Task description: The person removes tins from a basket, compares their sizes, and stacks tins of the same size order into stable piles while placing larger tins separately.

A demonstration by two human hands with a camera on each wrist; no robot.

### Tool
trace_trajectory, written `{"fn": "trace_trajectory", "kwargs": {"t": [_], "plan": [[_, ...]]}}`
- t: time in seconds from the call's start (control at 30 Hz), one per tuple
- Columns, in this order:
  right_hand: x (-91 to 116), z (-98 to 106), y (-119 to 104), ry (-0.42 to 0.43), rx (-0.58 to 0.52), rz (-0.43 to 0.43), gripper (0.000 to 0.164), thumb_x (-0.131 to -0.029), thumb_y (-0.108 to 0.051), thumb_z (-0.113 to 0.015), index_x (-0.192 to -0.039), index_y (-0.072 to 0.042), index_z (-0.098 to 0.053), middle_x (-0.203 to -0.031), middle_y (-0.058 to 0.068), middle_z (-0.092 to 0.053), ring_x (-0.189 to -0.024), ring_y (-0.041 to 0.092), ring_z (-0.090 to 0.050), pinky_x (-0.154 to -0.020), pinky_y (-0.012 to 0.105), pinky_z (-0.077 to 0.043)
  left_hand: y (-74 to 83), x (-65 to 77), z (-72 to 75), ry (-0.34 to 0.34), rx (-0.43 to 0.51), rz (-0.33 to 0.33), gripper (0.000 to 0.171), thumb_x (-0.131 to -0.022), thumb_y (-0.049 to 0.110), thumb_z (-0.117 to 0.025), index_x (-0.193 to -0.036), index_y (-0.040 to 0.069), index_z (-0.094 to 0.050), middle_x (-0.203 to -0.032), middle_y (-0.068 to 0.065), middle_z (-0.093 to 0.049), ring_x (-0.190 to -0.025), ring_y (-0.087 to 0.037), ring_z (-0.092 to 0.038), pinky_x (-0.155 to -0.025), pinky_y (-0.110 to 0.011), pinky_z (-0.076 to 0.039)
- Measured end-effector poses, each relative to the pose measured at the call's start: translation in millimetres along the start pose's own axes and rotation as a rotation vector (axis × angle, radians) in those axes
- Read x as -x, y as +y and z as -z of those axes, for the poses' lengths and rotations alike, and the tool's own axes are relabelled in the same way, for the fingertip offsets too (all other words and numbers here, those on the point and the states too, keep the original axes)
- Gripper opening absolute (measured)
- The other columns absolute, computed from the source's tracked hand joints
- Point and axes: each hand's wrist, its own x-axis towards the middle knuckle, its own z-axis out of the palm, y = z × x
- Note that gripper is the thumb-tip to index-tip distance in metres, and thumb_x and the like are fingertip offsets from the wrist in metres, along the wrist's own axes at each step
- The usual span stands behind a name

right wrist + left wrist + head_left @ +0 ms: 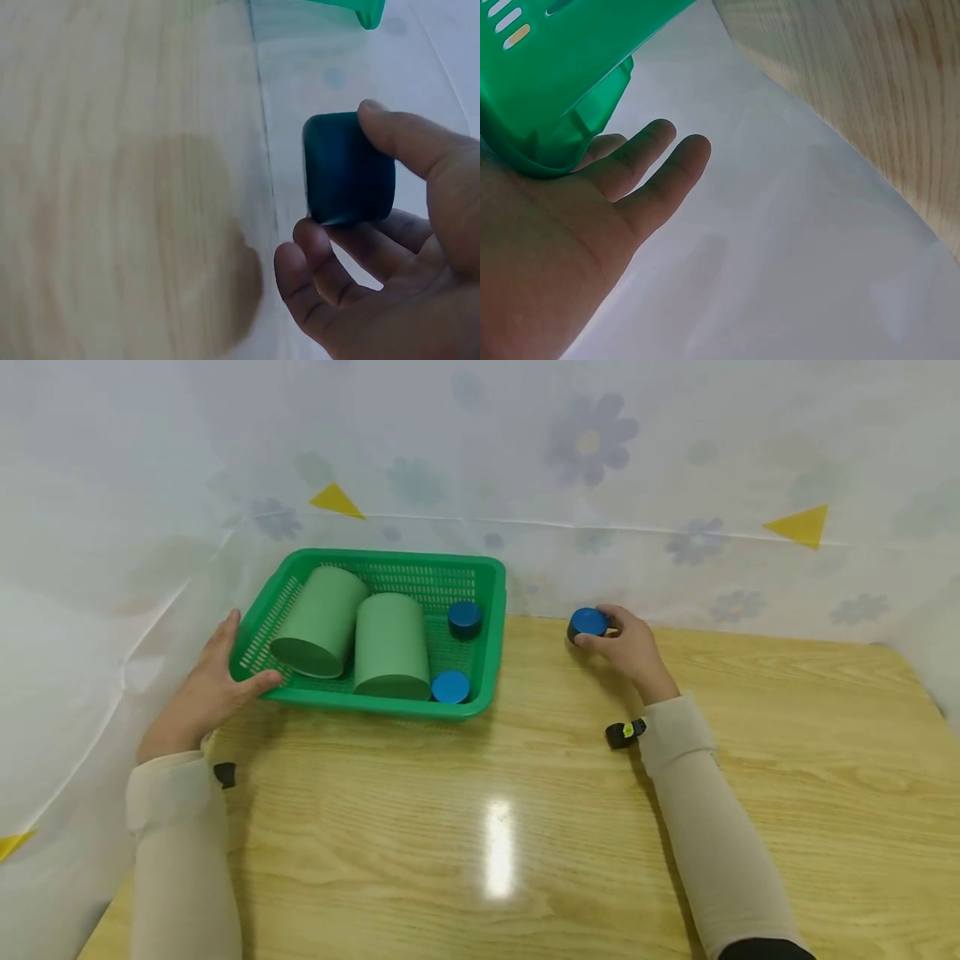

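My right hand [630, 647] pinches a short blue cylinder [588, 622] between thumb and fingers over the table near its back edge. In the right wrist view the same cylinder shows dark, with the thumb on one side and fingertips on the other. At the left, my left hand [206, 681] touches a green slotted basket [495, 635] at its front left corner, fingers straight along the outside and thumb by the front rim. Inside the basket are two larger light green cylinders, one left [322, 618] and one middle [390, 643], plus two short blue cylinders, one back [465, 620] and one front [451, 687].
The wooden table [420, 818] meets a white flower-printed sheet [525, 468] behind and at the left. Yellow triangles [802, 527] mark the sheet. A small black strap piece [624, 733] is by the right cuff.
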Motion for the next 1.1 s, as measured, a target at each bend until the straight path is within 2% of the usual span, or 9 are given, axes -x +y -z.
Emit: {"fn": "trace_trajectory", "kwargs": {"t": [0.4,0.67,1.0,1.1], "plan": [[-5,-2,8,0.006,0.005,-0.02,0.08,-0.094,-0.035,-0.074,-0.157,-0.005,-0.036,-0.153,0.021,-0.042,-0.135,0.039,-0.044,-0.106,0.053,-0.041,1.3,-0.1,2.1,-0.018,-0.004,0.002,0.107,-0.099,0.042,-0.065,-0.158,0.027,0.023,-0.165,-0.008,0.023,-0.149,-0.043,0.015,-0.113,-0.072,-0.003],[-4,-4,11,-0.017,0.022,-0.044,0.077,-0.094,-0.034,-0.075,-0.156,-0.006,-0.038,-0.152,0.021,-0.042,-0.136,0.039,-0.043,-0.108,0.054,-0.039,-0.5,-0.8,1.7,-0.03,-0.029,0.001,0.107,-0.098,0.049,-0.064,-0.158,0.028,0.022,-0.163,-0.005,0.027,-0.149,-0.042,0.018,-0.111,-0.073,-0.003],[-4,-5,12,-0.031,0.032,-0.046,0.077,-0.095,-0.032,-0.074,-0.156,-0.005,-0.037,-0.154,0.022,-0.04,-0.137,0.04,-0.042,-0.108,0.055,-0.039,-3.7,0.4,1.5,-0.043,-0.046,-0.009,0.106,-0.098,0.049,-0.064,-0.157,0.031,0.021,-0.163,0.001,0.028,-0.149,-0.042,0.018,-0.11,-0.075,-0.004],[-4,-4,12,-0.032,0.028,-0.044,0.077,-0.095,-0.032,-0.074,-0.156,-0.005,-0.037,-0.154,0.021,-0.04,-0.137,0.039,-0.042,-0.108,0.054,-0.039,-2.3,0.2,1.7,-0.046,-0.06,-0.006,0.105,-0.098,0.05,-0.063,-0.158,0.027,0.02,-0.163,0.0,0.028,-0.149,-0.041,0.018,-0.111,-0.074,-0.004]]}}
